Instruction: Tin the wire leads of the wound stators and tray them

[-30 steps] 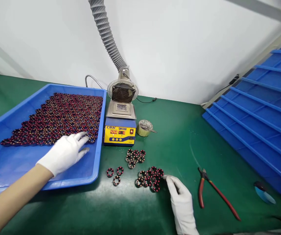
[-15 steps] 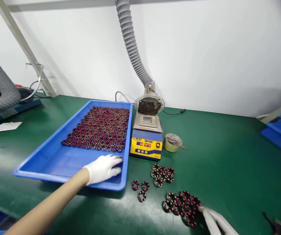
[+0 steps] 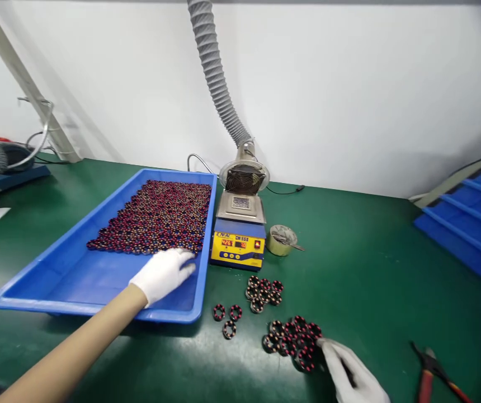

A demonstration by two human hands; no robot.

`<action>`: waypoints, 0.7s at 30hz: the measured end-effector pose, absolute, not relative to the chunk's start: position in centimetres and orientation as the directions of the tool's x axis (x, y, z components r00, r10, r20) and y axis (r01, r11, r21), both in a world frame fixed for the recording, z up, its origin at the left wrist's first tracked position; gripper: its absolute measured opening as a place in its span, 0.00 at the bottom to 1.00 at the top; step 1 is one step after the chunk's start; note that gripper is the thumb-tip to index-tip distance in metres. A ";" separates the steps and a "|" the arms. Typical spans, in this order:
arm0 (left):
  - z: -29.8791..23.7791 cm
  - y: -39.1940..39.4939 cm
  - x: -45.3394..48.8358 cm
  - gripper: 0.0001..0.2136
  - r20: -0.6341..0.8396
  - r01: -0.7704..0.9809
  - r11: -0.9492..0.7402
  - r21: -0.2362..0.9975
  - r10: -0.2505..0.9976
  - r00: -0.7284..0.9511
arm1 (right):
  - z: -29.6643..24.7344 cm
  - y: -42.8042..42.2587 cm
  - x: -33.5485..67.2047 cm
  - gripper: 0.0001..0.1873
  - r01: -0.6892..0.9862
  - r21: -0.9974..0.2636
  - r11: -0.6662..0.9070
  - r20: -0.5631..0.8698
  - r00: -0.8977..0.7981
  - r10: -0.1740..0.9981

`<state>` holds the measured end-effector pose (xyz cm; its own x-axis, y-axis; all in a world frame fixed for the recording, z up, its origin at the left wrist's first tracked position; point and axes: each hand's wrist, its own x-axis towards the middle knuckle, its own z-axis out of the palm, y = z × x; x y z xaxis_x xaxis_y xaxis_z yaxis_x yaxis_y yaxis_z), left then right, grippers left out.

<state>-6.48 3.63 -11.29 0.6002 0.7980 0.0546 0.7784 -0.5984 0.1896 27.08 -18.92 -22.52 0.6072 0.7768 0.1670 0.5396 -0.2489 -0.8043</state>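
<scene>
My left hand (image 3: pixel 160 277), in a white glove, reaches into the blue tray (image 3: pixel 98 308). Its fingers are stretched out and thumb apart, with the fingertips at the front edge of a wide bed of small dark rings (image 3: pixel 169 215) with red and copper-coloured segments. Whether a ring sits under those fingertips is hidden. On the green bench my gloved right hand (image 3: pixel 349 372) has its fingertips pinched together against the right side of a ring cluster (image 3: pixel 293 338). What they grip, if anything, I cannot make out. A smaller ring cluster (image 3: pixel 263 292) and three separate rings (image 3: pixel 229 329) lie between the hands.
Beside the tray stands a blue-and-yellow heating unit (image 3: pixel 237 246) with a lit display, a fan and a grey hose (image 3: pixel 219 73). A round tin (image 3: pixel 281 240) with a tool across it is alongside. Red-handled pliers (image 3: pixel 429 366) lie right; blue trays (image 3: pixel 471 215) are farther right.
My left hand has moved forward in the tray, from the bare floor to the rings' front edge. My right hand stays at the cluster. The view has shifted right, showing the pliers more fully.
</scene>
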 end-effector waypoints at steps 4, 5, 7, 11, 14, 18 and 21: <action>-9.6 -1.2 -6.4 0.16 0.348 0.761 -0.582 0.287 0.803 0.484 | -21.9 -19.0 26.3 0.20 0.602 -0.767 -0.221 0.209 0.560 0.802; -9.6 -3.0 -6.2 0.13 0.400 0.718 -0.624 0.308 0.770 0.497 | -21.5 -18.9 25.9 0.19 0.636 -0.748 -0.191 0.223 0.511 0.830; -10.3 -6.6 -5.6 0.08 0.490 0.532 -0.762 0.370 0.646 0.585 | -20.8 -18.6 25.2 0.16 0.713 -0.693 -0.109 0.248 0.377 0.892; -14.4 -10.5 -3.6 0.14 0.446 0.499 -0.817 0.290 0.577 0.684 | -20.2 -18.4 24.5 0.19 0.817 -0.577 0.006 0.298 0.203 0.933; -17.7 -10.6 -2.3 0.30 0.332 0.731 -0.671 0.125 0.723 0.606 | -20.8 -18.6 24.8 0.21 0.823 -0.567 -0.036 0.322 0.262 0.910; -19.6 -10.3 -0.6 0.37 0.310 0.777 -0.624 0.085 0.757 0.575 | -21.1 -18.4 24.7 0.36 0.864 -0.472 -0.177 0.319 0.355 0.879; -19.4 -11.1 0.8 0.38 0.325 0.714 -0.693 0.096 0.700 0.636 | -20.7 -17.7 24.0 0.48 0.929 -0.327 -0.172 0.232 0.256 0.939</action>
